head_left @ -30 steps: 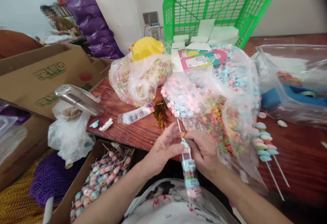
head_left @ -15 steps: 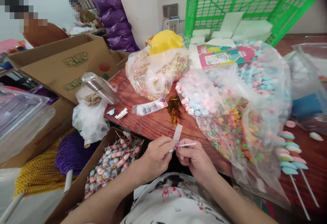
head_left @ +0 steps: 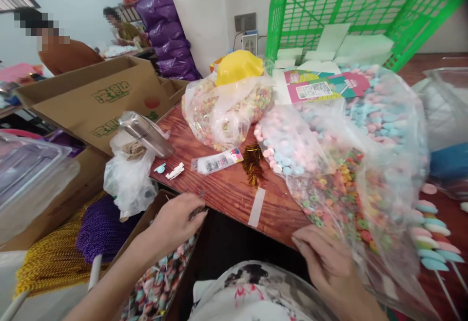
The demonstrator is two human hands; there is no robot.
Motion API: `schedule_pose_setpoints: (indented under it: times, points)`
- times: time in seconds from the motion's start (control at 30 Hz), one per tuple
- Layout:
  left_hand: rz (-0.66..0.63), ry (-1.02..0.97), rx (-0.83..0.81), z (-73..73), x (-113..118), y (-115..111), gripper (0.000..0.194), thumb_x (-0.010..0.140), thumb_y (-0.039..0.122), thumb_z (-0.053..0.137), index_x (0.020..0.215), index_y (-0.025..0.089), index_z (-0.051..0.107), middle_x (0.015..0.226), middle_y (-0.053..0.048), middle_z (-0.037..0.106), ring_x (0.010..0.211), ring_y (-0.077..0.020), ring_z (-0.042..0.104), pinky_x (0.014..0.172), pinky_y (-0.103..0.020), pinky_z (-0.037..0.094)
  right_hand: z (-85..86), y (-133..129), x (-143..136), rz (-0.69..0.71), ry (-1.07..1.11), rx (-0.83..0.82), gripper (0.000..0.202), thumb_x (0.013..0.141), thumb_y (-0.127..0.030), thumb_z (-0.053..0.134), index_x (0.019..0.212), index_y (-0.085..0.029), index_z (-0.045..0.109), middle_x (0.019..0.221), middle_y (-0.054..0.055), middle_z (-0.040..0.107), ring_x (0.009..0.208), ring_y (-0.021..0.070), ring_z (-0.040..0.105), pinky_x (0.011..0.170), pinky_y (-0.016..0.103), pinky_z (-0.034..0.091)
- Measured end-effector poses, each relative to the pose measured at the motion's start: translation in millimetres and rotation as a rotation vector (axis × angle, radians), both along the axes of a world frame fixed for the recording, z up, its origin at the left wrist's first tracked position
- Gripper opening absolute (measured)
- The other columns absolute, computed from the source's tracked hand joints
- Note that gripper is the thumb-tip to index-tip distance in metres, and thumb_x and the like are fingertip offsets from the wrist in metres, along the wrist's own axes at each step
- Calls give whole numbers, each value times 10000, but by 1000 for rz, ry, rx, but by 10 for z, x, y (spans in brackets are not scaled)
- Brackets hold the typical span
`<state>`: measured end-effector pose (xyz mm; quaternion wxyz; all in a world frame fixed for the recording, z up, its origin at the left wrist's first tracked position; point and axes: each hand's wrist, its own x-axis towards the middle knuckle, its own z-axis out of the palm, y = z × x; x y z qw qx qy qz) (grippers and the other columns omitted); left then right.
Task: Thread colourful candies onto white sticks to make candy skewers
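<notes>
Head view: the pale strip (head_left: 257,207) lies on the table (head_left: 226,189) between the hands, its long axis running away from the body, neither hand clearly nearer. The left hand (head_left: 177,218), loosely open with nothing visible in it, is left of the strip over wrapped sweets (head_left: 161,282); the right hand (head_left: 325,252), fingers curled, contents unclear, is right of it, beside the ring sweets (head_left: 325,204).

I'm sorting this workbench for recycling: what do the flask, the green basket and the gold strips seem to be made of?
Flask: probably stainless steel, satin, silvery with soft highlights.
Green basket: apparently moulded plastic, slightly glossy, one even colour in a regular open grid.
Gold strips: shiny foil or metallised plastic, crinkly with bright glints; I can't tell which.
</notes>
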<state>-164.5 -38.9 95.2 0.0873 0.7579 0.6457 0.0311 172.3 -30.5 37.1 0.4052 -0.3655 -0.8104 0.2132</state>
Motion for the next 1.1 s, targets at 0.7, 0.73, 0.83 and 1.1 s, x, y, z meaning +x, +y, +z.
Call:
schedule_pose_setpoints:
  times: [0.7,0.73,0.83,1.1]
  points:
    - [22,392,359,-393,252,1411,318,930,293,354,841,199,645,876,-29,709,856,-196,605,709,-239,421,-228,-510,1711,-1205,-700,-58,357,938,-426,452,994,-153,675,900,105,696,765,246,647,649,339,468]
    - [28,386,352,-393,260,1404,338,935,308,348,810,199,642,863,-31,706,851,-195,603,703,-239,417,-227,-470,1741,-1226,-696,-45,355,933,-420,457,995,-151,680,895,112,692,770,250,637,653,343,462]
    - [11,371,328,-391,286,1382,360,946,302,325,858,194,657,937,-53,710,882,-198,605,731,-253,417,-220,-345,1822,-1231,-731,-47,338,917,-391,468,964,-147,697,886,128,679,813,263,612,671,352,447]
    - [67,123,246,-310,190,1444,290,898,274,426,888,130,677,947,-87,691,900,-210,596,798,-282,438,-301,-63,1949,-1135,-560,-190,309,887,-331,463,768,-190,710,675,98,640,512,193,504,497,318,266]
